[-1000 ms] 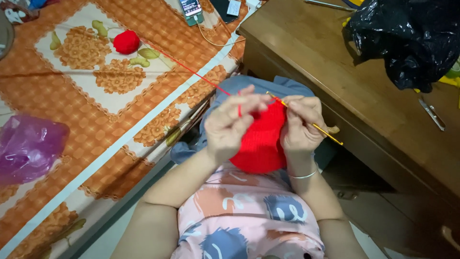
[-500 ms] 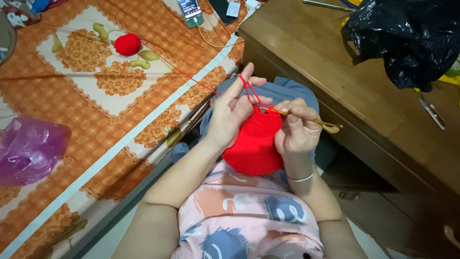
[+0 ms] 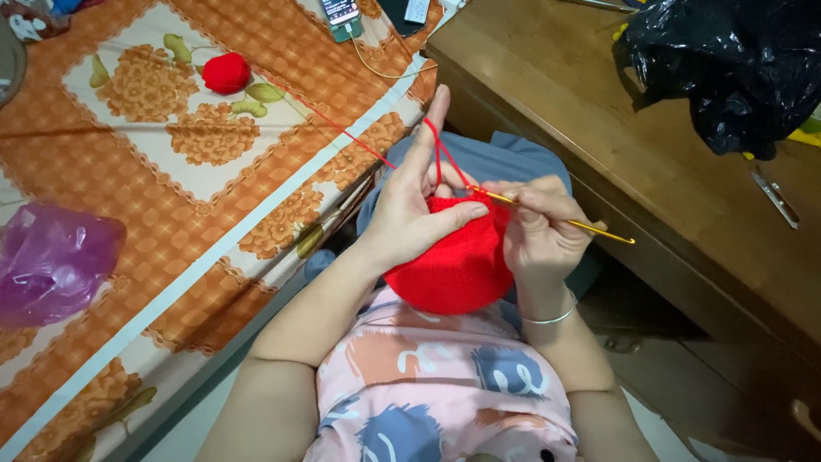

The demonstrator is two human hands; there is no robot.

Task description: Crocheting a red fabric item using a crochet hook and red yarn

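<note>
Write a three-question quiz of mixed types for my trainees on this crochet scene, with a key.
1. True or false: the right hand holds a golden crochet hook.
2. Where does the ball of red yarn lie? A) on the wooden desk B) on the orange patterned bedspread C) on the person's lap
3. Fill in: the strand from the ball runs over the raised forefinger of the ____ hand.

Key: 1 true. 2 B, on the bedspread. 3 left; the left hand also has the red crochet piece in its grip.
</note>
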